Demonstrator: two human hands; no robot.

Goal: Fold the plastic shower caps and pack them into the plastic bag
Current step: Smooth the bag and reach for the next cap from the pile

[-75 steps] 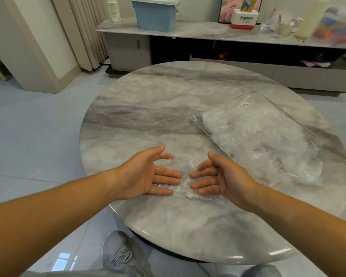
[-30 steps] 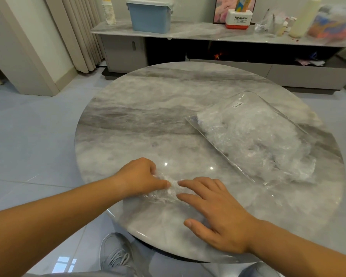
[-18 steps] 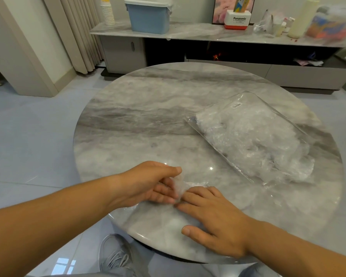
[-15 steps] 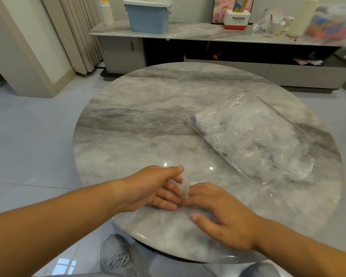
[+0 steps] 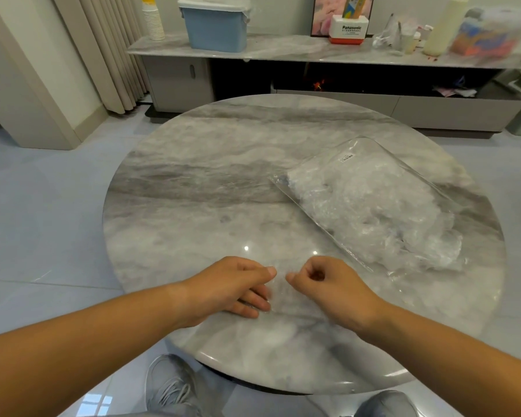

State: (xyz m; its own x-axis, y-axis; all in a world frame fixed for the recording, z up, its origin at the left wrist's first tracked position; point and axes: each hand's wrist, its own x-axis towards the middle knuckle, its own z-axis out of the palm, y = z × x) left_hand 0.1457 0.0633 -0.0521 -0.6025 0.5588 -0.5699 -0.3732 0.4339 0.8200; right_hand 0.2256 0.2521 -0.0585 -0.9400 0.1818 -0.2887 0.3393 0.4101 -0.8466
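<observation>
Clear shower cap [image 5: 279, 293] btwn my hands | L hand [image 5: 232, 287] + R hand [image 5: 324, 285] each pinch its edge | plastic bag [image 5: 373, 206] near

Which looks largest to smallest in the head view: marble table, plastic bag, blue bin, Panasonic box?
marble table
plastic bag
blue bin
Panasonic box
Bin and box sit farther back; true sizes unsure.

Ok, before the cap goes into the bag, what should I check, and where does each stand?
1. Shower cap lies on the table between both hands: ok.
2. Cap folded small: cannot tell, clear film.
3. Left hand and right hand gripping it: cannot tell.
4. Plastic bag lies flat on the table, to the right: ok.
5. Bag mouth open: cannot tell.
</observation>
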